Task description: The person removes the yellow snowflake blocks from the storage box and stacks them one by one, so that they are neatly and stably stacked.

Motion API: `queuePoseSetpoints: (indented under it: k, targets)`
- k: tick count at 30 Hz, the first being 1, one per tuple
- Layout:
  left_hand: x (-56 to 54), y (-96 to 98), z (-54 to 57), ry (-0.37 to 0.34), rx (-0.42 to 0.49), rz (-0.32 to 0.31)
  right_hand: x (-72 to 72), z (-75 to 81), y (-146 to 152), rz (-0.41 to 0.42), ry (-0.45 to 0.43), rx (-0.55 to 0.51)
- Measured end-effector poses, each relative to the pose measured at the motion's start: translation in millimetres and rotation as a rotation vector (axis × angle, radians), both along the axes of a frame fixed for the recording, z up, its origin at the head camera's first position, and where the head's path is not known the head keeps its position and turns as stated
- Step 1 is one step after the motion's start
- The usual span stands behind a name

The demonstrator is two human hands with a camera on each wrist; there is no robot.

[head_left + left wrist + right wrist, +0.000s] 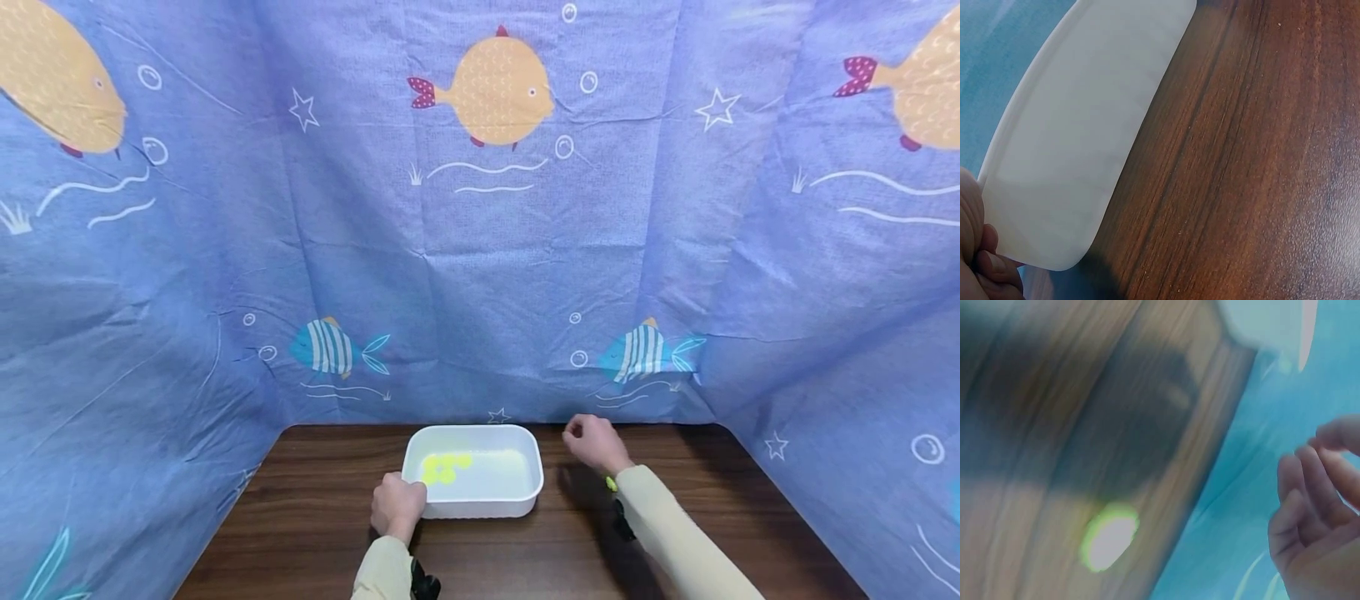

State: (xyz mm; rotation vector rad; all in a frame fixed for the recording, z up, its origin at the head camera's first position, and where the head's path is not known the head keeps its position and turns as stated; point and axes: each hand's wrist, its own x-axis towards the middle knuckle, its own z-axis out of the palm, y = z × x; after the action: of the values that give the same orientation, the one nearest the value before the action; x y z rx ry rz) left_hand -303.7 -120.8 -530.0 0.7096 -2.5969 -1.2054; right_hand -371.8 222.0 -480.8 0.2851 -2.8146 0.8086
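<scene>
A white rectangular tub [480,507] stands on the table with several small bright yellow pieces [442,468] lying in its left part. My left hand [399,502] grips the near left corner of its rim; in the left wrist view curled fingers [997,269] press against the white wall. To the right of the tub, my right hand [596,443] hovers over the table, its fingers loosely bent. I see nothing between them in the right wrist view. One yellow-green piece [1110,537] lies on the table below the right hand, blurred and overexposed, partly behind the sleeve in the head view.
The dark wood-grain table [315,500] reaches back to a blue cloth [495,292] printed with fish, which hangs behind it and along both sides. Dark wrist devices [425,581] show at both cuffs.
</scene>
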Motion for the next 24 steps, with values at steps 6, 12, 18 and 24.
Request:
queuePoseSetpoints:
  k: [6,12,18,24]
  targets:
    - [1.6,0.9,1.2,-0.003,0.001,-0.008,-9.3,3.1,-61,0.158,0.020,-0.005]
    - [0.5,1.4,-0.5,-0.005,-0.003,-0.001,-10.9,-7.0,-109,0.298,0.011,0.062]
    - [-0.4,0.2,-0.4,-0.007,-0.001,0.002,-4.6,-25.4,-134,0.377,0.025,0.200]
    - [-0.1,-0.5,0.8,-0.004,-0.007,0.000,0.4,-33.7,-148,0.379,-0.097,0.256]
